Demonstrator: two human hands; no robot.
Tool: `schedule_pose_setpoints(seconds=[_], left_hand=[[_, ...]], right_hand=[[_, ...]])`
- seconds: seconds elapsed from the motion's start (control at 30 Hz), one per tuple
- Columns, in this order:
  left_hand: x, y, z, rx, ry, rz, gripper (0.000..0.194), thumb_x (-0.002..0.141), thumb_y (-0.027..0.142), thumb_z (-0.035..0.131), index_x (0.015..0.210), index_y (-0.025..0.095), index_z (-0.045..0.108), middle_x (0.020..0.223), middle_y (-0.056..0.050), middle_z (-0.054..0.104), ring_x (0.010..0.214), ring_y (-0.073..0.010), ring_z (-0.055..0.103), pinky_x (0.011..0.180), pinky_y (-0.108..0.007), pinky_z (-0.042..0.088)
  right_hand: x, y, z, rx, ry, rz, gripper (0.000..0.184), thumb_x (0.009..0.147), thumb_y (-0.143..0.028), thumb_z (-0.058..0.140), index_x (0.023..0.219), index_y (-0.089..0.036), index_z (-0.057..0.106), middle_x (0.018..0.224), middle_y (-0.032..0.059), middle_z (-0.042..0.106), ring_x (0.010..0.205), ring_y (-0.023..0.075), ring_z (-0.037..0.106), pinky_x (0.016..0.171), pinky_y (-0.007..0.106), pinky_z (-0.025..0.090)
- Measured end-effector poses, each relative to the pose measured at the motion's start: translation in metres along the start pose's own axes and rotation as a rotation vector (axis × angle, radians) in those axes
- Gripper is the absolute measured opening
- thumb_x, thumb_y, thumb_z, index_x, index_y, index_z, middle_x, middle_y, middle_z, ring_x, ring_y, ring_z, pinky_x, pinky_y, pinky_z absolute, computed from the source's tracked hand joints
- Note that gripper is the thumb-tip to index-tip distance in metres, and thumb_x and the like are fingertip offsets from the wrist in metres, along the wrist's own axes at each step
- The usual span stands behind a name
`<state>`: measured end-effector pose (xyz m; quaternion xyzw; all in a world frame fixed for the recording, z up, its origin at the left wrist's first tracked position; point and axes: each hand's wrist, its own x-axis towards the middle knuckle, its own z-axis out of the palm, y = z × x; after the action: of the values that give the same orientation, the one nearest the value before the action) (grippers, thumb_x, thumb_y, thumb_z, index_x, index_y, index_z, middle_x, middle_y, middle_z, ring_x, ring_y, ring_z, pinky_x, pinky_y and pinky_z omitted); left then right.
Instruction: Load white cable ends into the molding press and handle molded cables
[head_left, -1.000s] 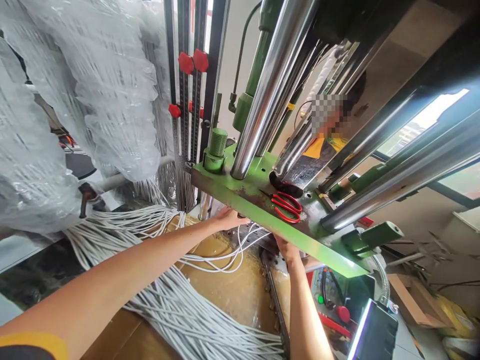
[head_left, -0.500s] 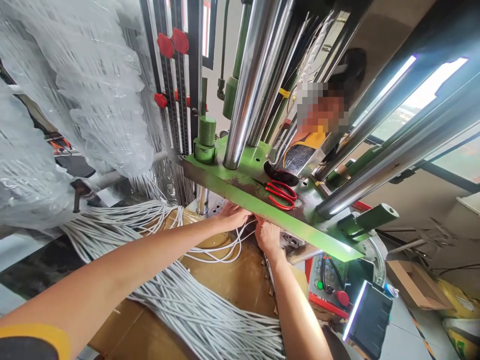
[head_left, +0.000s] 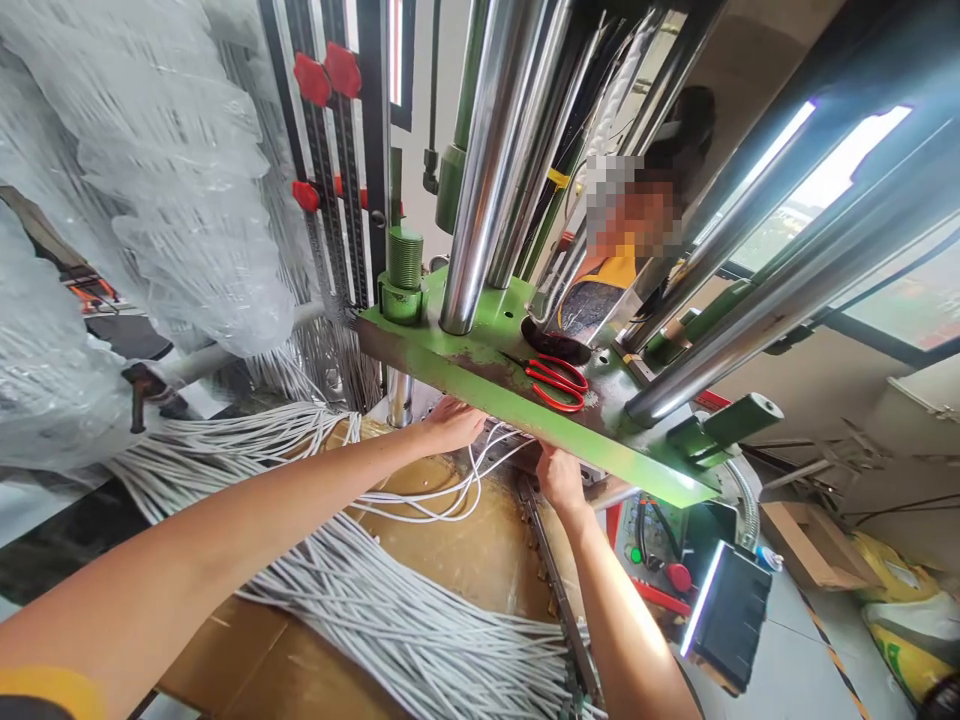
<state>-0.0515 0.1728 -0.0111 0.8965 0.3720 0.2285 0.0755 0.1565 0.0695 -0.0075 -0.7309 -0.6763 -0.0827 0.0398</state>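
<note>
My left hand [head_left: 454,424] reaches under the front edge of the green press plate [head_left: 510,385], its fingers drawn together and partly hidden. What it holds, if anything, cannot be made out. To the right, my right hand [head_left: 561,475] is closed at the same edge, its fingertips on the ends of thin white cables [head_left: 472,490]. These cables loop out between both hands above a brown covered surface [head_left: 442,555]. Red-handled scissors [head_left: 556,380] lie on top of the plate, just above my hands.
A thick bundle of grey-white cables [head_left: 420,620] spreads below my arms. Steel columns [head_left: 491,170] rise from the plate. Behind them stands another person [head_left: 600,295]. A control box with a red button [head_left: 679,577] and a lit lamp [head_left: 727,615] are at right; plastic-wrapped cables [head_left: 172,180] hang left.
My right hand has shifted right, away from my left hand, and the white cables now show stretched between them. My left hand has moved slightly left. The view has turned a little.
</note>
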Motion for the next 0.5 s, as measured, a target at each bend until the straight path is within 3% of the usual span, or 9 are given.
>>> schedule_pose_setpoints(seconds=[0.2, 0.33, 0.43, 0.5], left_hand=[[0.001, -0.004, -0.007, 0.037, -0.026, 0.037, 0.021, 0.079, 0.01, 0.052, 0.083, 0.017, 0.071, 0.079, -0.008, 0.071, 0.082, -0.0225, 0.065, 0.081, -0.033, 0.047], [-0.007, 0.012, -0.016, 0.006, 0.011, 0.013, 0.03, 0.08, 0.008, 0.051, 0.1, 0.019, 0.07, 0.092, -0.008, 0.07, 0.093, -0.0231, 0.063, 0.091, -0.037, 0.046], [-0.041, 0.035, -0.028, -0.032, 0.065, 0.025, 0.038, 0.084, 0.012, 0.052, 0.119, 0.019, 0.063, 0.12, -0.011, 0.061, 0.108, -0.0237, 0.058, 0.1, -0.039, 0.043], [-0.079, 0.052, -0.037, -0.084, 0.094, 0.06, 0.035, 0.087, 0.016, 0.052, 0.12, 0.02, 0.062, 0.128, -0.01, 0.055, 0.114, -0.0221, 0.054, 0.103, -0.036, 0.042]], right_hand=[[-0.013, 0.008, -0.003, -0.02, 0.014, 0.048, 0.045, 0.084, -0.006, 0.044, 0.124, -0.02, 0.061, 0.116, 0.0105, 0.066, 0.111, 0.0217, 0.056, 0.094, 0.03, 0.039], [-0.023, 0.004, -0.009, -0.043, 0.016, 0.052, 0.056, 0.083, -0.007, 0.042, 0.136, -0.023, 0.051, 0.126, 0.0121, 0.059, 0.117, 0.024, 0.049, 0.095, 0.031, 0.036], [-0.024, -0.004, -0.013, -0.066, 0.022, 0.046, 0.061, 0.084, -0.008, 0.042, 0.142, -0.028, 0.042, 0.132, 0.0124, 0.052, 0.119, 0.0272, 0.045, 0.094, 0.036, 0.035], [-0.021, -0.011, -0.013, -0.072, 0.021, 0.035, 0.062, 0.085, -0.009, 0.042, 0.142, -0.031, 0.04, 0.132, 0.0123, 0.05, 0.117, 0.0278, 0.045, 0.093, 0.039, 0.034]])
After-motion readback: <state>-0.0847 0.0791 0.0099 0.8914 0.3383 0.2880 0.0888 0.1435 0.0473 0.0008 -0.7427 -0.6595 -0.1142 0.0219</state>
